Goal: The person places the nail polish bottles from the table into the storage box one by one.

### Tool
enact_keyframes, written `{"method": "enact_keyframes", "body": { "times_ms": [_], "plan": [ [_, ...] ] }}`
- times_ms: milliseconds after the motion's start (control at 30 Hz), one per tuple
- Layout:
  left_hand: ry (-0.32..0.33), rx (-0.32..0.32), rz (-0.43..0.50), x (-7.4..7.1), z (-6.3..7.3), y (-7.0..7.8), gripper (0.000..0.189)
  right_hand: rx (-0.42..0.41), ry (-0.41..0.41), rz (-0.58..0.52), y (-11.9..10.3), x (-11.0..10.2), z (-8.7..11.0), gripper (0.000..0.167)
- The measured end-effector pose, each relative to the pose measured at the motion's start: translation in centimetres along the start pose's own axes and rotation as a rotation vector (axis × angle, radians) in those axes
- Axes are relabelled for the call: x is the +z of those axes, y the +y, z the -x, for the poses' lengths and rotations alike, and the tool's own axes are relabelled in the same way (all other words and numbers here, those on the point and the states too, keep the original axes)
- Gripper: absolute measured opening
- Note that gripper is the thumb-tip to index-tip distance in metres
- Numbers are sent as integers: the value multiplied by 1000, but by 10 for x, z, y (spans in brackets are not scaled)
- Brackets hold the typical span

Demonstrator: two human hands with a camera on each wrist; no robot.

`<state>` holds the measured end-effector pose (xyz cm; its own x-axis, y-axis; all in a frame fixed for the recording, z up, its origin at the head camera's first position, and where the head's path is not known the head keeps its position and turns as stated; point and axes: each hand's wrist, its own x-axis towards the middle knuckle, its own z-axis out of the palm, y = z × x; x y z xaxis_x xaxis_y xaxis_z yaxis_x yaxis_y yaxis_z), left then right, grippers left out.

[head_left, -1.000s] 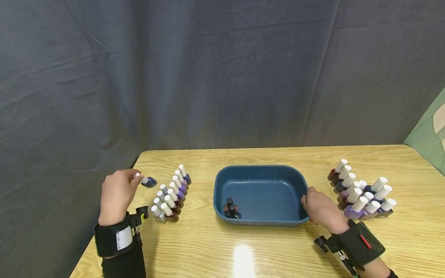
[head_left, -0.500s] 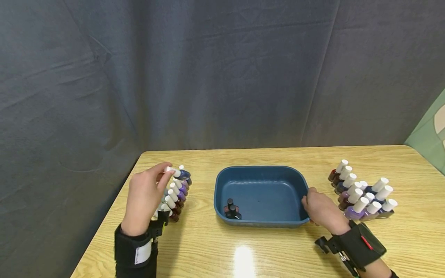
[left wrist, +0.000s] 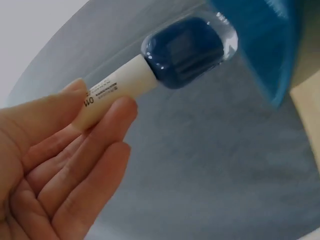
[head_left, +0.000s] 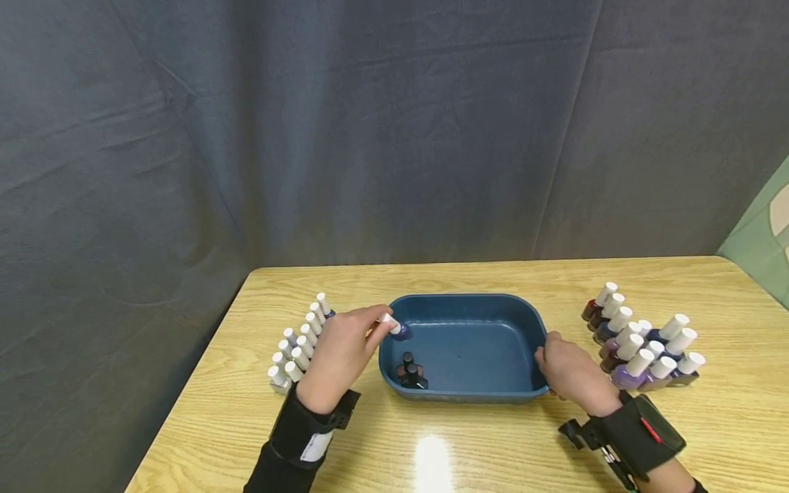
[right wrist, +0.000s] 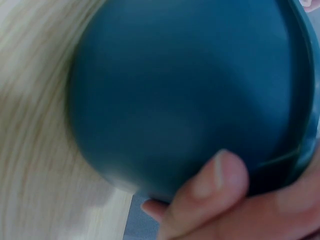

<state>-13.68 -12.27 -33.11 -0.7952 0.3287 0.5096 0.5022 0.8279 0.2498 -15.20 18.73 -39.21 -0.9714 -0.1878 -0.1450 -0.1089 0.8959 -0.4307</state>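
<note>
My left hand [head_left: 345,346] pinches the white cap of a dark blue nail polish bottle [head_left: 402,332] over the left end of a blue plastic bin [head_left: 462,396]. In the left wrist view that nail polish bottle [left wrist: 187,50] is tilted, its glass end near the bin's rim. My right hand [head_left: 570,370] grips the bin's right end; in the right wrist view its fingers [right wrist: 210,192] lie against the bin wall [right wrist: 170,90]. Two black-capped nail polish bottles [head_left: 411,375] stand in the bin's near left corner.
White-capped nail polish bottles [head_left: 298,356] stand in rows at the table's left, partly behind my left hand. Another group of white-capped bottles [head_left: 635,363] stands right of the bin, close to my right hand. A grey curtain [head_left: 394,137] hangs behind the wooden table [head_left: 382,459].
My left hand has carried the dark blue nail polish bottle rightward, from left of the rows, across them, to over the bin. My right hand stays on the bin's end.
</note>
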Motion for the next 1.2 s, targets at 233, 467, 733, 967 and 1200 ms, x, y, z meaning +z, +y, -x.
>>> {"method": "enact_keyframes", "body": {
  "times_ms": [233,467,733,967,1200],
  "plan": [
    [-74,45,-24,24,-2,-1,14,10,-3,-1,0,0,-1,28],
    [-113,48,-48,33,-1,-3,10,7,-3,-5,1,0,-1,27],
    [-156,44,-80,38,-1,-4,16,17,-12,-15,1,0,-1,28],
    [-162,32,-72,39,0,-4,12,10,-7,-16,1,1,0,27],
    [-182,32,-81,43,0,-6,14,20,-5,-14,0,1,-1,25]
  ]
}}
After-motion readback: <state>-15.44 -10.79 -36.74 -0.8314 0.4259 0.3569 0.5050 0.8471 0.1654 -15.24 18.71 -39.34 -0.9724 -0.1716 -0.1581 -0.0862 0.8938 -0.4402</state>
